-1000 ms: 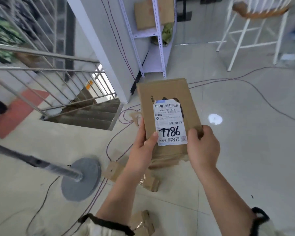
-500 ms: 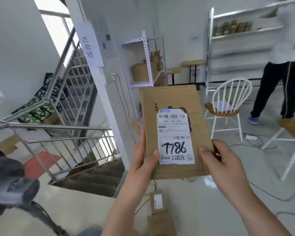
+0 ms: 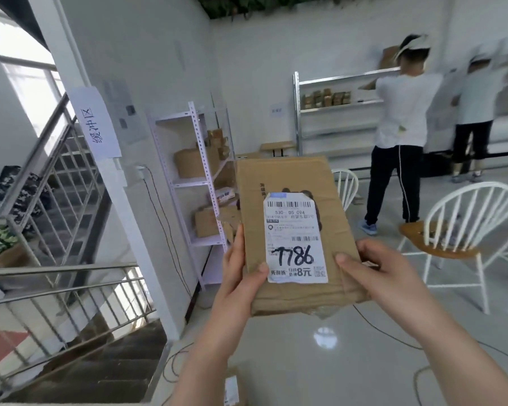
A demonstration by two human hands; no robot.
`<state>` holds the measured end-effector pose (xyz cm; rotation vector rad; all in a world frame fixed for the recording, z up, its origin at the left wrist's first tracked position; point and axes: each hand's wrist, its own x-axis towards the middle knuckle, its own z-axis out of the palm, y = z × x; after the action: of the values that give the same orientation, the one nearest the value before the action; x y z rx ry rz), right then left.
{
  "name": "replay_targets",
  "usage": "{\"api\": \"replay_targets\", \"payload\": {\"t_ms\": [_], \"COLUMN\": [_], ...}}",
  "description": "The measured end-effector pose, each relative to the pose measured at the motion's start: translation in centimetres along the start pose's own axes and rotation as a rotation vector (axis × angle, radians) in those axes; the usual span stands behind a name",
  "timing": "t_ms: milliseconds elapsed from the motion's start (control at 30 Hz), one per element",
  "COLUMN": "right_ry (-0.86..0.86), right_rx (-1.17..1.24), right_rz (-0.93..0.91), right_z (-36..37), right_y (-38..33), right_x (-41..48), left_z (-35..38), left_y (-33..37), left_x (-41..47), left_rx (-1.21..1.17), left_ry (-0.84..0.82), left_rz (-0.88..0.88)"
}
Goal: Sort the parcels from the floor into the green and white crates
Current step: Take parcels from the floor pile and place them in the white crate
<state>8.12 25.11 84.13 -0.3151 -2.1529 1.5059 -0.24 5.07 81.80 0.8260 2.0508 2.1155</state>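
Gripping a flat brown parcel point(image 3: 291, 200) labelled 7786, left hand point(image 3: 238, 276) and right hand point(image 3: 373, 271) clasp its lower edges.

Parcel point(image 3: 291, 183) up at centre, btwn both hands: left hand point(image 3: 238, 276) on its left edge, right hand point(image 3: 370, 268) on its right edge, thumbs on the front. Label point(image 3: 294, 238) on parcel's front, lower half. 2nd parcel point(image 3: 232, 388) on floor point(image 3: 335, 370) below, at bottom edge. Stair railing point(image 3: 56, 271) far left, stairs point(image 3: 100, 370) beyond it at lower left. Pillar point(image 3: 129, 230) just right of railing, paper sign point(image 3: 96, 124) high on it. Shelf rack point(image 3: 201, 171) btwn pillar & parcel, boxes point(image 3: 188, 162) on its shelves. Chair point(image 3: 458, 230) right of parcel; 2nd chair point(image 3: 345, 186) behind parcel's right edge, partly hidden. Shelving point(image 3: 335, 106) against back wall point(image 3: 261, 68), person point(image 3: 399, 118) standing before it, 2nd person point(image 3: 475, 106) further right. Cable point(image 3: 393, 335) on floor near right arm.
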Motion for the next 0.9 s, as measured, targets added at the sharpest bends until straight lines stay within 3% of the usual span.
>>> {"api": "replay_targets", "payload": {"t_ms": [400, 667, 900], "right_ry": [0.199, 0.487, 0.856], "right_rx": [-0.023, 0.040, -0.026], "right_rz": [0.196, 0.323, 0.401], "right_z": [-11.1, -19.8, -22.3], "right_y": [2.4, -0.4, -5.1], "right_x": [-0.9, -10.1, -26.7], "left_z": [11.3, 22.0, 32.0], "left_y": [-1.9, 0.6, 4.4], "left_x": [6.9, 7.2, -2.3], "left_rx": [-0.136, -0.380, -0.597], "left_ry": [-0.353, -0.917, -1.371], "left_rz": [0.046, 0.068, 0.108]}}
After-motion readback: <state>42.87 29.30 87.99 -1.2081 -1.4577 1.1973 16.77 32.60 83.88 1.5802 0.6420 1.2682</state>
